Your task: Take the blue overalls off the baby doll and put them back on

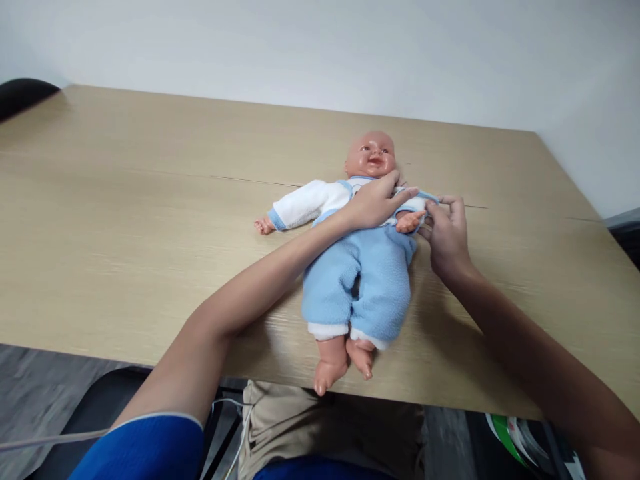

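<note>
A baby doll (373, 152) lies face up on the table, its feet toward me near the front edge. It wears a white top (305, 202) with light blue trim and fluffy light blue trousers (330, 280). Across its chest reaches my left hand (377, 200), fingers closed on the top near the shoulder on the right side. At the doll's bent arm on that side, my right hand (447, 230) pinches the blue-edged cloth of the top. The doll's small hand (410, 221) pokes out between my hands. The other sleeved arm stretches out to the left.
The wooden table (150, 253) has a thin seam running across it and meets a white wall (320, 53) at the back. Dark chairs (25, 93) stand at its sides. Below the front edge are a chair (100, 413), a white cable (245, 427) and a green-and-white item (505, 437).
</note>
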The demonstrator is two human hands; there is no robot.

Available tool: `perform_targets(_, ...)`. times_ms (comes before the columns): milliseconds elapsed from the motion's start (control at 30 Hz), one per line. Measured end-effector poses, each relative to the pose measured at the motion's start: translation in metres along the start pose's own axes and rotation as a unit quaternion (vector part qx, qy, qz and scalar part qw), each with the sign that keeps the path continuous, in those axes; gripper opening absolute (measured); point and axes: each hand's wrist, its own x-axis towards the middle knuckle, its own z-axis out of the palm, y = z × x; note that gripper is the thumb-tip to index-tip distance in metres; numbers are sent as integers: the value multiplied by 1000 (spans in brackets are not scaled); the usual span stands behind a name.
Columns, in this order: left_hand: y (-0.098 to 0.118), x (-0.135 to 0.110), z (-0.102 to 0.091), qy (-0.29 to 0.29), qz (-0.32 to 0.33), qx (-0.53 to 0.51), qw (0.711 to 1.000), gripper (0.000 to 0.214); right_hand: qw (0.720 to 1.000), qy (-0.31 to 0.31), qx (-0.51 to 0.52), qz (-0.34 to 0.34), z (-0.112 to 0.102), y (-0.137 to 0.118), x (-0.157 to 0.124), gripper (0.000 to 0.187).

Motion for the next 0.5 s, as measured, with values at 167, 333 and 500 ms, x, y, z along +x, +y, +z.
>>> perform_targets(167, 3, 0, -3, 8, 11, -13, 1000, 28, 997, -18, 20, 76, -1, 4, 12, 43)
perform_targets(333, 5, -3, -3, 8, 8, 9, 1000, 17, 997, 0, -67, 28, -9, 16, 14, 42)
perform_targets(500, 2, -4, 0, 28, 34, 16, 999, 13, 993, -51, -98, 34, -16, 11, 10, 28)
